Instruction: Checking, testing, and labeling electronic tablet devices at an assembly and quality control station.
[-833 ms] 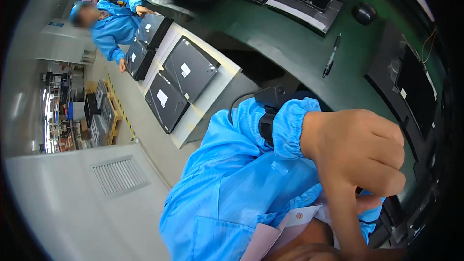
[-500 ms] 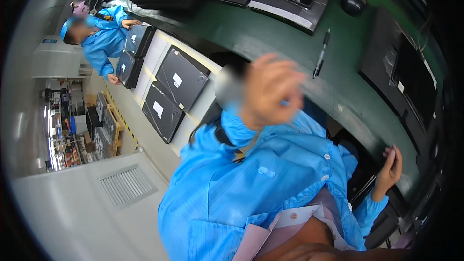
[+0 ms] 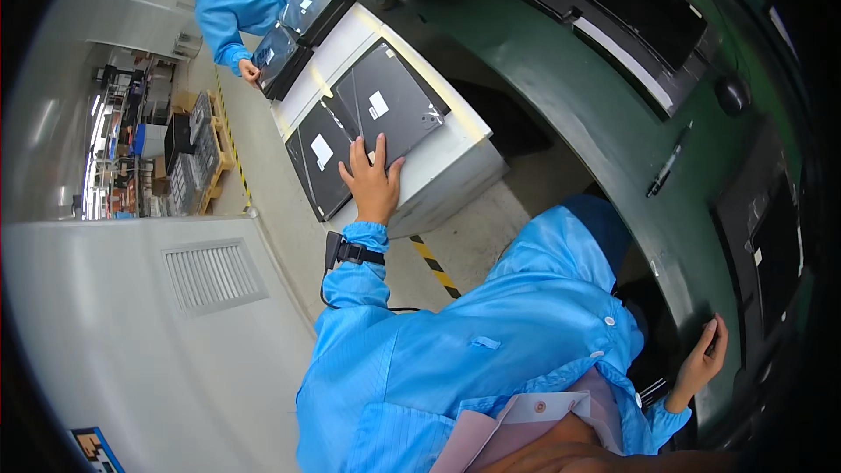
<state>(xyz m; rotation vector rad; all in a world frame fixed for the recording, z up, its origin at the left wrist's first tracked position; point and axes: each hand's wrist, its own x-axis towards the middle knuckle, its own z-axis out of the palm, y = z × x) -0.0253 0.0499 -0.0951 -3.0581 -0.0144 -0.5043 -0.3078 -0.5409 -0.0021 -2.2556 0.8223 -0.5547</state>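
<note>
My left hand (image 3: 374, 184) reaches out with spread fingers over the near edge of two black flat panels that lie side by side on a white-topped bench. Its fingertips rest at the border between the left panel (image 3: 307, 177) and the right panel (image 3: 399, 109); each looks wrapped in clear film and bears a white label. A black strapped device (image 3: 355, 251) sits on my left wrist. At the edge of the green table (image 3: 604, 144), my right hand (image 3: 701, 357) has its fingers stretched out, with nothing visible in them.
A co-worker (image 3: 232, 13) in blue holds two stacks of similar panels (image 3: 282, 61) at the bench's far end. On the green table are a pen (image 3: 670, 162), a black mouse (image 3: 732, 95) and dark screen units (image 3: 635, 13). A grey vented panel (image 3: 213, 273) stands left.
My left hand has swung from in front of my chest out to the panels and opened over them. The view has shifted; my right hand stays at the table edge.
</note>
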